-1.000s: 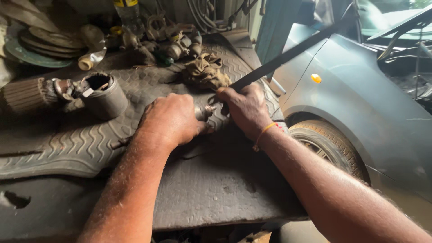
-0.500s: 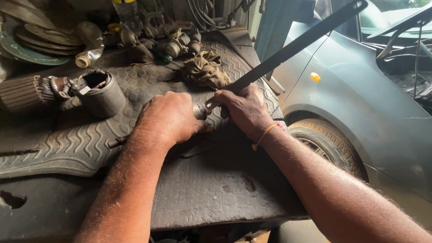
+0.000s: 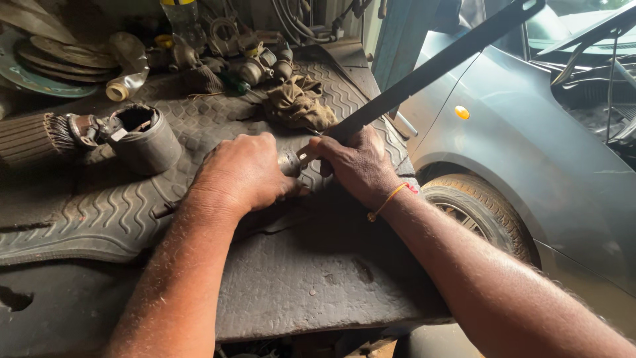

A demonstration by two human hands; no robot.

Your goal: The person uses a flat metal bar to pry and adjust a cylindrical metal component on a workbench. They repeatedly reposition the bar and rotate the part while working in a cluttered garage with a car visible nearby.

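left hand (image 3: 242,176): closed down over a small metal part (image 3: 289,161) on the worktop, knuckles up, fingers wrapped so that only the part's end shows at the hand's 3 o'clock.
right hand (image 3: 358,166): clenched around the lower end of a long dark flat bar (image 3: 437,66), thumb side toward the metal part; a thin orange band (image 3: 387,200) sits on the wrist.
metal part: a short greyish cylinder, pinned between the two hands, touching both, lying on the rubber mat (image 3: 86,219).
bar: runs from the right hand up toward 1 o'clock, tilted, its far end reaching the top edge over the car.
worktop (image 3: 318,285): dark, worn and grimy, with the ribbed wavy-patterned mat spread over its left and middle.
at 9 o'clock of the left hand: a black rubber boot with a cup-shaped joint housing (image 3: 142,136), open end up, lying on the mat, well apart from the hands.
at 12 o'clock: a crumpled brown rag (image 3: 298,103), near the hands but not touching.
far back: a clutter of metal parts and discs (image 3: 46,63), too jumbled to tell apart.
at 3 o'clock: a grey-blue car (image 3: 530,152) with its front wheel (image 3: 477,212) just beside the worktop's edge.
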